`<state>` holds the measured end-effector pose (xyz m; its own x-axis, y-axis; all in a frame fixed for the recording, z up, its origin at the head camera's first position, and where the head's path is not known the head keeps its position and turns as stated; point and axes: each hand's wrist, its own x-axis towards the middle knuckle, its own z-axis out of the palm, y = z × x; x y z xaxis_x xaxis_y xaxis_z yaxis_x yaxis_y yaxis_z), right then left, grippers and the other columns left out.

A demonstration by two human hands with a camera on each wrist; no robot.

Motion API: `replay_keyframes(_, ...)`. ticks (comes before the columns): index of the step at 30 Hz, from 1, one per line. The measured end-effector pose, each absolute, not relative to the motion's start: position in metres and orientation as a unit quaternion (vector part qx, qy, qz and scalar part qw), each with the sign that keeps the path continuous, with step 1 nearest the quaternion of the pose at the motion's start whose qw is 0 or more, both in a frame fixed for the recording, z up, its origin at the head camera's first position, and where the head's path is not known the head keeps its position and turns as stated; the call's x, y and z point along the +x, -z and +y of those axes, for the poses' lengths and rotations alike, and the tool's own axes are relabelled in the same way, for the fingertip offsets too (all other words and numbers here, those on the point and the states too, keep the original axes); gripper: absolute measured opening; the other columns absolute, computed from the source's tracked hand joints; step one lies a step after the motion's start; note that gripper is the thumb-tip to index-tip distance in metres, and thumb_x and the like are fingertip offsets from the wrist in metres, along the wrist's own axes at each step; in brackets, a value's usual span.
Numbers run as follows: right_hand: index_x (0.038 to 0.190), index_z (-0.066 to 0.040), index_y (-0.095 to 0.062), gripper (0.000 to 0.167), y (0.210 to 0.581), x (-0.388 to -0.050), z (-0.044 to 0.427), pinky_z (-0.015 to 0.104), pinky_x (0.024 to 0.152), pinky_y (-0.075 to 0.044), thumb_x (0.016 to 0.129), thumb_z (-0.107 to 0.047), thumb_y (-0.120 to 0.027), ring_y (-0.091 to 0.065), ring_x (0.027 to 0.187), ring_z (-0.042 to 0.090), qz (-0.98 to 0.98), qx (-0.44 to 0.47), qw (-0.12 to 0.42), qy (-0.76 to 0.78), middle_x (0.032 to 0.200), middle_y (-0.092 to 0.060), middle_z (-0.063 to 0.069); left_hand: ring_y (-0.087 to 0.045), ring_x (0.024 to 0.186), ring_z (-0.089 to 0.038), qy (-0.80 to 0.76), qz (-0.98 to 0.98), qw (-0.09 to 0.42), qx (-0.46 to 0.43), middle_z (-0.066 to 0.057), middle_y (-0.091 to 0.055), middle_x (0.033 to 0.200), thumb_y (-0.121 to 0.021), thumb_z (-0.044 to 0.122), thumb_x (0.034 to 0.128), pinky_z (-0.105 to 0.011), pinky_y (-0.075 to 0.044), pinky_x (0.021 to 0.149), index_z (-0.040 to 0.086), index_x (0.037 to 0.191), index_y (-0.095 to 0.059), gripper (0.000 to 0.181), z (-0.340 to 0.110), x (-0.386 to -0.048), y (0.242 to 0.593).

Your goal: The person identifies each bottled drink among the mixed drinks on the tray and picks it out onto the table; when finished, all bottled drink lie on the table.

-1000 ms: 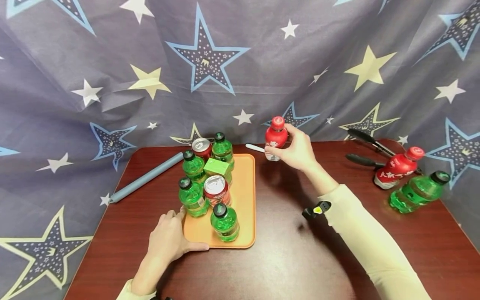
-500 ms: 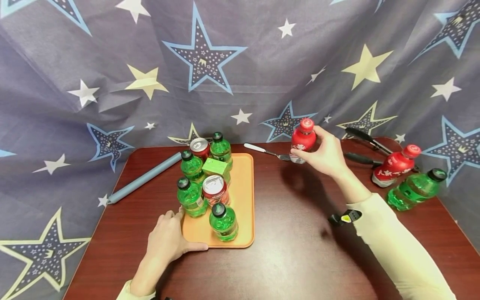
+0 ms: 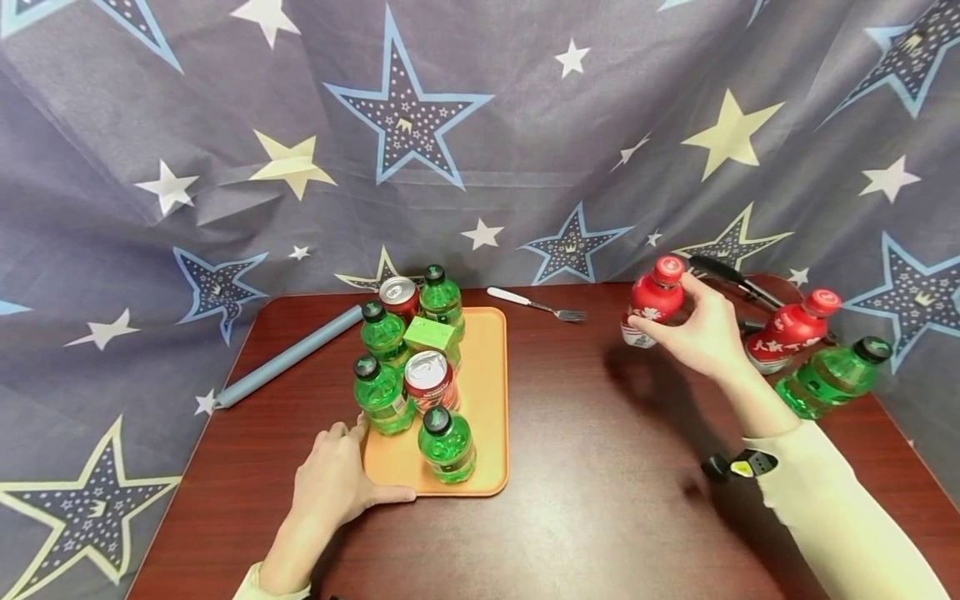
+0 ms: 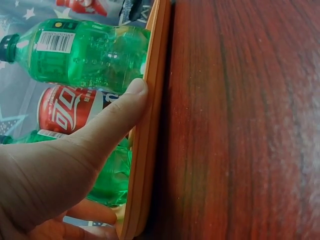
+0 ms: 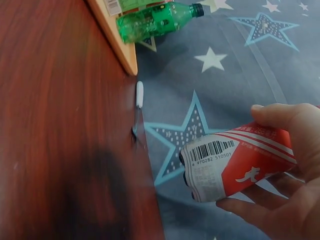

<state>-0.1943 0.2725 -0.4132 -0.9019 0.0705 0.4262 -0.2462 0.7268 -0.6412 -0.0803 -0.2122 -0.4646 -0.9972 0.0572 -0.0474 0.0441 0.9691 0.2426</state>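
Observation:
In the head view my right hand (image 3: 701, 329) holds a red plastic bottle (image 3: 654, 300) off the table, cap up, its shadow below. The right wrist view shows the bottle's barcoded lower end (image 5: 212, 165) between thumb and fingers. My left hand (image 3: 333, 479) grips the near left corner of an orange tray (image 3: 487, 400), thumb along the front rim, fingers on the left side. The tray carries several green soda bottles (image 3: 447, 450), a green box (image 3: 431, 335) and two red cans, the nearer can (image 3: 431, 379) mid-tray. In the left wrist view my thumb (image 4: 112, 117) touches the rim.
Right of my right hand are another red bottle (image 3: 791, 333), a green bottle (image 3: 836, 379) and black-tipped tongs (image 3: 723, 271), partly hidden. A white-handled fork (image 3: 536, 304) lies at the back. A grey-blue rod (image 3: 292, 357) lies left of the tray. Star-patterned cloth (image 3: 450, 125) hangs behind.
My right hand has carried the red bottle rightward from beside the tray, past the fork, which is now uncovered. The left hand and tray have stayed put.

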Motion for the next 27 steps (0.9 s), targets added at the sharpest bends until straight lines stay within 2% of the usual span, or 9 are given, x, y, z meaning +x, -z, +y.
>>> replay_keyframes(2, 0.121, -0.009, -0.071, 0.052, 0.415, -0.190, 0.279, 0.010, 0.069, -0.044, 0.077, -0.024, -0.096, -0.056, 0.074, -0.017, -0.904, 0.048, 0.222, -0.363, 0.101, -0.079, 0.013, -0.063, 0.105, -0.041, -0.120, 0.992, 0.028, 0.024, -0.020, -0.064, 0.107, -0.092, 0.083, 0.0426, -0.061, -0.059, 0.072, 0.002, 0.153, -0.055, 0.142, -0.213, -0.080, 0.465)
replay_keyframes(4, 0.121, -0.010, -0.072, 0.053, 0.417, -0.186, 0.286, 0.011, 0.070, -0.045, 0.077, -0.025, -0.096, -0.057, 0.074, -0.018, -0.902, 0.043, 0.225, -0.365, 0.098, -0.079, -0.003, -0.063, 0.105, -0.041, -0.120, 0.992, 0.025, 0.025, -0.020, -0.064, 0.107, -0.092, 0.083, 0.0432, -0.061, -0.059, 0.072, 0.002, 0.153, -0.054, 0.142, -0.214, -0.081, 0.467)
replay_keyframes(6, 0.121, -0.011, -0.072, 0.053, 0.419, -0.181, 0.292, 0.012, 0.070, -0.045, 0.076, -0.024, -0.097, -0.056, 0.074, -0.019, -0.902, 0.035, 0.229, -0.365, 0.097, -0.077, -0.008, -0.063, 0.105, -0.041, -0.119, 0.992, 0.023, 0.026, -0.020, -0.064, 0.107, -0.092, 0.083, 0.0436, -0.060, -0.059, 0.071, 0.002, 0.153, -0.054, 0.141, -0.214, -0.081, 0.469)
replay_keyframes(9, 0.119, -0.013, -0.073, 0.052, 0.421, -0.172, 0.300, 0.015, 0.070, -0.043, 0.075, -0.025, -0.097, -0.053, 0.075, -0.017, -0.903, 0.019, 0.237, -0.357, 0.093, -0.064, -0.030, -0.064, 0.105, -0.041, -0.118, 0.992, 0.019, 0.026, -0.020, -0.064, 0.107, -0.093, 0.082, 0.0441, -0.059, -0.059, 0.070, 0.002, 0.153, -0.054, 0.140, -0.214, -0.081, 0.470)
replay_keyframes(11, 0.119, -0.012, -0.073, 0.052, 0.423, -0.167, 0.306, 0.017, 0.070, -0.041, 0.075, -0.024, -0.098, -0.051, 0.076, -0.013, -0.905, 0.013, 0.241, -0.351, 0.093, -0.063, -0.031, -0.064, 0.105, -0.041, -0.118, 0.992, 0.020, 0.026, -0.020, -0.064, 0.107, -0.092, 0.082, 0.0439, -0.059, -0.060, 0.071, 0.003, 0.153, -0.055, 0.140, -0.214, -0.081, 0.469)
replay_keyframes(13, 0.119, -0.012, -0.073, 0.053, 0.425, -0.163, 0.311, 0.018, 0.071, -0.039, 0.074, -0.024, -0.098, -0.051, 0.077, -0.011, -0.906, 0.006, 0.240, -0.350, 0.091, -0.055, -0.041, -0.063, 0.106, -0.041, -0.119, 0.992, 0.022, 0.024, -0.020, -0.065, 0.107, -0.092, 0.083, 0.0436, -0.060, -0.059, 0.071, 0.003, 0.154, -0.054, 0.141, -0.214, -0.080, 0.468)
replay_keyframes(17, 0.120, -0.013, -0.073, 0.055, 0.428, -0.155, 0.322, 0.017, 0.071, -0.038, 0.073, -0.024, -0.099, -0.051, 0.077, -0.011, -0.906, -0.004, 0.236, -0.352, 0.089, -0.054, -0.045, -0.063, 0.107, -0.042, -0.121, 0.992, 0.028, 0.021, -0.020, -0.065, 0.109, -0.092, 0.084, 0.0433, -0.061, -0.059, 0.073, 0.003, 0.154, -0.054, 0.142, -0.214, -0.080, 0.466)
replay_keyframes(23, 0.121, -0.013, -0.073, 0.056, 0.430, -0.143, 0.336, 0.018, 0.066, -0.038, 0.072, -0.023, -0.099, -0.050, 0.070, -0.005, -0.910, -0.023, 0.234, -0.342, 0.084, -0.054, -0.043, -0.063, 0.108, -0.042, -0.120, 0.992, 0.030, 0.021, -0.020, -0.065, 0.110, -0.091, 0.084, 0.0436, -0.061, -0.059, 0.073, 0.004, 0.154, -0.055, 0.141, -0.214, -0.079, 0.466)
replay_keyframes(27, 0.121, -0.011, -0.072, 0.056, 0.433, -0.134, 0.345, 0.020, 0.066, -0.039, 0.074, -0.027, -0.098, -0.052, 0.069, -0.006, -0.918, -0.047, 0.223, -0.325, 0.080, -0.052, -0.043, -0.063, 0.107, -0.041, -0.120, 0.992, 0.030, 0.024, -0.020, -0.065, 0.109, -0.090, 0.085, 0.0427, -0.061, -0.059, 0.073, 0.004, 0.154, -0.054, 0.142, -0.213, -0.080, 0.466)
